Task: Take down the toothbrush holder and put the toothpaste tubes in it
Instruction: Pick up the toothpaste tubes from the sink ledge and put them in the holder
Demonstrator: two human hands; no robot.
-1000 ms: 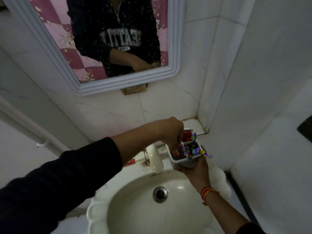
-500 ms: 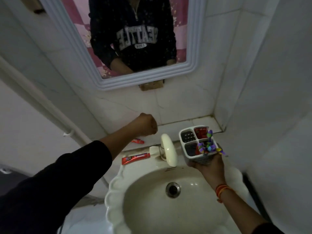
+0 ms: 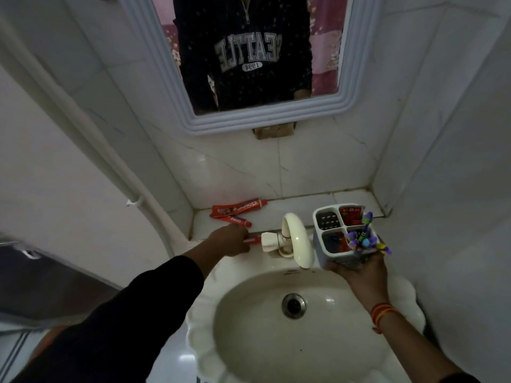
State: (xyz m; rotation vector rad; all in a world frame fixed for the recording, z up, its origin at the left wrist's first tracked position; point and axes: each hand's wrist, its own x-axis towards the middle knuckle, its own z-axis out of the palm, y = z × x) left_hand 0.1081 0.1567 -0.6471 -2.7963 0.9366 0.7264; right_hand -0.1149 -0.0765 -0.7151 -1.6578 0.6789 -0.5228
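Observation:
My right hand (image 3: 362, 269) holds a white toothbrush holder (image 3: 343, 233) from below, over the sink's right rim. Its compartments hold a red toothpaste tube (image 3: 349, 214), more red packaging and purple-green toothbrushes (image 3: 363, 239). My left hand (image 3: 231, 241) rests on the sink's back rim beside the tap, fingers closed around a small red toothpaste tube (image 3: 253, 240). Two more red tubes lie on the tiled ledge behind: a long one (image 3: 239, 208) and a shorter one (image 3: 235, 219).
A cream tap (image 3: 297, 239) curves over the white scalloped sink (image 3: 276, 327) between my hands. A white-framed mirror (image 3: 262, 117) hangs above. Tiled walls close in on the right and behind. A white pipe (image 3: 91, 139) runs down the left wall.
My left hand left the holder, swung left past the tap and came down on the small red tube at the sink's back rim. The holder stayed in my right hand.

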